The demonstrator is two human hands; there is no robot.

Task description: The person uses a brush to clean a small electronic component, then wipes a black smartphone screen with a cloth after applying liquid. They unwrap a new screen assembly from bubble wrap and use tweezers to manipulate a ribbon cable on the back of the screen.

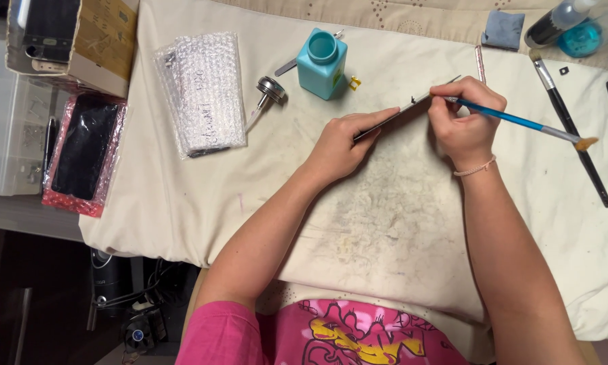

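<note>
Two hands hold a thin flat panel on edge over a stained cloth.

The left hand (341, 143) is clamped on the lower end of the panel (402, 109), which sits mid-table (182, 223) and runs long-ways from lower left to upper right. The right hand (463, 115) pinches the upper end and also grips a blue brush (520, 123), bristles pointing right. Just behind stand a teal bottle (323, 64) and a metal cap (271, 88); a bubble-wrap packet (206, 91) lies farther left, a black brush (574, 132) to the right. Nothing lies between them.
</note>
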